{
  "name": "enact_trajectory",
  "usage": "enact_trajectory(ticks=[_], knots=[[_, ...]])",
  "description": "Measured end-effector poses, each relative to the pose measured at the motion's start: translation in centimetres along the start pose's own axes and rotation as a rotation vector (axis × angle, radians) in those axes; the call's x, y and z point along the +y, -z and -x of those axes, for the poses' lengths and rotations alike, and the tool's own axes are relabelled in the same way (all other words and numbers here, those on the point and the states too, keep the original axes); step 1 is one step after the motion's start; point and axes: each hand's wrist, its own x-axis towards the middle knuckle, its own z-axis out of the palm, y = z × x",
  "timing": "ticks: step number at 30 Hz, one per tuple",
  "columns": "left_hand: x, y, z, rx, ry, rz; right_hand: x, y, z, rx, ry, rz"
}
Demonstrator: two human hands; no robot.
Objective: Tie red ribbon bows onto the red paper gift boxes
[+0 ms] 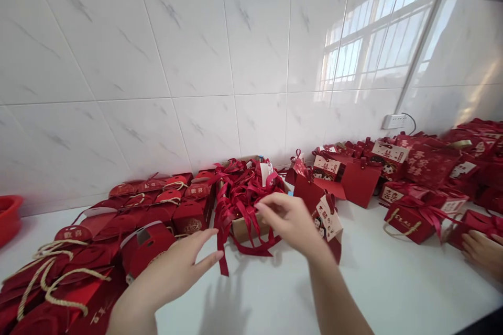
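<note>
A cardboard box (244,231) full of tangled red ribbons (243,191) stands in front of me, with several ribbon ends hanging over its front. My right hand (288,220) is at the ribbons' right side, thumb and fingers drawn together in a pinch on a red ribbon; the fingertips partly hide the grip. My left hand (183,272) hovers left of the box, thumb and fingers apart, holding nothing. Beneath and beside it are red gift boxes (192,214) with rope handles. One ribbon strip (222,254) dangles onto the table close to my left fingertips.
Rows of red boxes with twisted rope handles (65,301) fill the left side. More red gift boxes (361,180) crowd the right. Another person's hand (485,252) touches a ribboned box there. A red basin (10,220) is far left; a tiled wall (204,131) stands behind.
</note>
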Motion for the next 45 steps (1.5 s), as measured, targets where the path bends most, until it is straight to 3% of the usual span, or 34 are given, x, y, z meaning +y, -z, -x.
enact_trajectory(ticks=[3, 5, 8, 15, 19, 24, 29, 31, 34, 36, 39, 43, 45], knots=[[-0.6, 0.8, 2.3, -0.142, 0.001, -0.032, 2.9, -7.0, -1.2, 0.092, 0.063, 0.284], [-0.6, 1.3, 3.6, -0.133, -0.005, -0.031, 5.1, -10.8, -1.4, 0.159, 0.017, 0.591], [-0.5, 1.8, 4.7, -0.074, -0.011, 0.003, 7.8, -13.0, -1.7, 0.175, -0.002, 0.742], [-0.9, 2.4, 6.0, -0.068, 0.011, 0.027, 10.2, -9.9, -2.5, 0.159, 0.059, 0.784], [-1.4, 2.6, 6.1, -0.079, 0.02, 0.048, 10.5, -11.3, 0.0, 0.233, 0.076, 0.838], [-1.9, 2.3, 3.7, -0.094, -0.011, 0.139, 11.3, -12.7, 3.9, 0.253, 0.144, 0.86], [-2.2, 1.9, 1.7, -0.125, 0.049, 0.148, 11.2, -12.1, 3.7, 0.257, 0.18, 0.828], [-2.5, 1.8, 1.6, -0.129, 0.026, 0.16, 10.7, -11.9, 3.8, 0.324, 0.172, 0.82], [-2.6, 1.8, 1.3, -0.103, 0.0, 0.173, 10.0, -11.4, 5.7, 0.399, 0.2, 0.597], [-2.2, 1.8, 0.9, -0.045, -0.003, 0.166, 10.3, -10.6, 7.4, 0.309, 0.227, 0.307], [-1.1, 1.7, -0.2, 0.027, -0.013, 0.151, 11.9, -8.2, 8.9, 0.322, 0.102, 0.147], [0.5, 0.4, -2.2, -0.024, -0.075, 0.098, 14.4, -4.1, 8.1, 0.613, -0.137, 0.046], [1.0, -0.8, -3.5, 0.05, -0.198, 0.083, 14.9, -2.8, 7.6, 0.7, -0.197, -0.022]])
